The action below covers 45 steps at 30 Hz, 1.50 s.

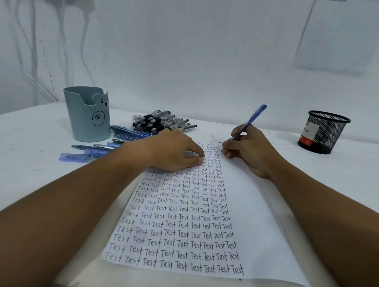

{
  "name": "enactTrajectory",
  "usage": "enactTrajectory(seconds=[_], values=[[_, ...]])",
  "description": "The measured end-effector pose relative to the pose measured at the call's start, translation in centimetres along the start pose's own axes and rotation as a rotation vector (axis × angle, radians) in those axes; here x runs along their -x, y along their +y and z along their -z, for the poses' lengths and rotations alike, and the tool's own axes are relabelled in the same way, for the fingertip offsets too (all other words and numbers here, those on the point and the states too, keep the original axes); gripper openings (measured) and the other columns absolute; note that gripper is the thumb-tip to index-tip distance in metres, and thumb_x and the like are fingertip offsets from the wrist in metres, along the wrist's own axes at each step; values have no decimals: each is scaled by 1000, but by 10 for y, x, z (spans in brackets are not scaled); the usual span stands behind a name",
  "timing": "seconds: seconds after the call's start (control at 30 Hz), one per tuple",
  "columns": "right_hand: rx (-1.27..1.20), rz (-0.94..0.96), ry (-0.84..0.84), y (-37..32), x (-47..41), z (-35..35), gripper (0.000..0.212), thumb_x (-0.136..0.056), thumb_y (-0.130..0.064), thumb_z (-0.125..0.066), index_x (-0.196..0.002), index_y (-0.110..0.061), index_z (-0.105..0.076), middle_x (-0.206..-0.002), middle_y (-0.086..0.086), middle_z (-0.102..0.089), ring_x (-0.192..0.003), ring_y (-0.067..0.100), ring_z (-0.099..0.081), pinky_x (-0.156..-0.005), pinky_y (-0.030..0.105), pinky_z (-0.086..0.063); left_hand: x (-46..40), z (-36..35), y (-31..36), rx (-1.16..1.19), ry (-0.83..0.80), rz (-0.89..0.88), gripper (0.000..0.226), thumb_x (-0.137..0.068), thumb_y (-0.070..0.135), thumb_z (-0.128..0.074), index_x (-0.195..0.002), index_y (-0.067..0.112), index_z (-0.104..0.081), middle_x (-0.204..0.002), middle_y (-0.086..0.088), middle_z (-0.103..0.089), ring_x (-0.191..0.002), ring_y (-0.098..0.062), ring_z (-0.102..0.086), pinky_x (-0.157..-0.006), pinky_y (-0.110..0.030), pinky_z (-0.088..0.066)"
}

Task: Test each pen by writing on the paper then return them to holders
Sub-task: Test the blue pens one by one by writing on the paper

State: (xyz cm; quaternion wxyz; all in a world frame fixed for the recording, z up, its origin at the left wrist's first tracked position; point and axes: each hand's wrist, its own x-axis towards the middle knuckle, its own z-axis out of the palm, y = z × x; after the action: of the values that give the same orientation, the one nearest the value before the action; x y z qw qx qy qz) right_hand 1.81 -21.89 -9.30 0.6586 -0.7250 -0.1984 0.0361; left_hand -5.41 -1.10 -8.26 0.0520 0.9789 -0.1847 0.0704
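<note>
A white paper (256, 223) lies in front of me, its left part filled with rows of the word "Test". My right hand (247, 149) grips a blue pen (250, 122) with its tip on the paper's far end, beside the top of the written columns. My left hand (172, 152) rests flat on the paper, fingers apart, pressing it down. A teal bear-faced holder (88, 115) stands at the far left. A black mesh holder (325, 131) stands at the far right. Loose black pens (161, 121) and blue pens (91, 154) lie left of the paper.
The white table (25, 156) ends at a white wall close behind the holders. Cables hang down the wall at the far left. The table's near edge runs just below the paper.
</note>
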Motion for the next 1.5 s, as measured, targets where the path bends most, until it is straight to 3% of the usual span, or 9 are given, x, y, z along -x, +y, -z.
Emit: enactTrajectory(seconds=[0.3,0.77,0.93,1.03,1.17,1.33,1.5], values=[[-56,-15,20,0,-3,-1,29,-83,16,-61,-89,-8,-46,-80,25,-57,-58,30,-59,-60,33,-55,1,1,2,-4,-20,19,39,-95,56,-45,-127,40,-58,-134,12,-58,-126,-12,-50,-110,-44,-34],[75,34,1,4,-4,-2,24,-89,8,-61,-91,-10,-44,-85,25,-57,-61,25,-60,-61,29,-54,0,1,1,-6,-29,26,40,-95,56,-44,-129,40,-57,-136,12,-57,-127,-14,-48,-110,-46,-33],[57,20,-12,1,-2,-1,27,-87,12,-59,-90,-9,-44,-83,25,-57,-59,26,-58,-56,27,-52,-1,0,1,-2,-31,32,39,-95,57,-44,-128,41,-57,-135,13,-57,-127,-13,-49,-110,-46,-32],[2,13,2,2,-3,-1,27,-87,11,-61,-93,-9,-44,-88,27,-57,-62,29,-60,-61,28,-56,0,1,1,-6,-26,30,39,-95,56,-44,-128,40,-57,-135,13,-57,-127,-13,-49,-109,-46,-33],[136,33,22,6,-5,-2,23,-88,5,-62,-92,-10,-45,-81,22,-61,-64,27,-61,-71,35,-56,0,0,1,-6,-27,26,39,-95,57,-43,-128,41,-57,-135,13,-57,-127,-13,-49,-109,-46,-33],[-14,2,22,3,-4,1,28,-87,13,-59,-90,-10,-43,-79,23,-56,-61,29,-57,-57,30,-51,1,1,1,2,-29,21,40,-95,57,-43,-129,40,-57,-135,13,-57,-127,-12,-48,-110,-46,-32],[96,26,-1,3,-4,-1,25,-89,9,-59,-91,-11,-43,-74,20,-58,-64,28,-56,-59,31,-49,0,0,1,-10,-24,13,40,-95,57,-43,-128,40,-58,-135,14,-57,-126,-12,-50,-109,-45,-34]])
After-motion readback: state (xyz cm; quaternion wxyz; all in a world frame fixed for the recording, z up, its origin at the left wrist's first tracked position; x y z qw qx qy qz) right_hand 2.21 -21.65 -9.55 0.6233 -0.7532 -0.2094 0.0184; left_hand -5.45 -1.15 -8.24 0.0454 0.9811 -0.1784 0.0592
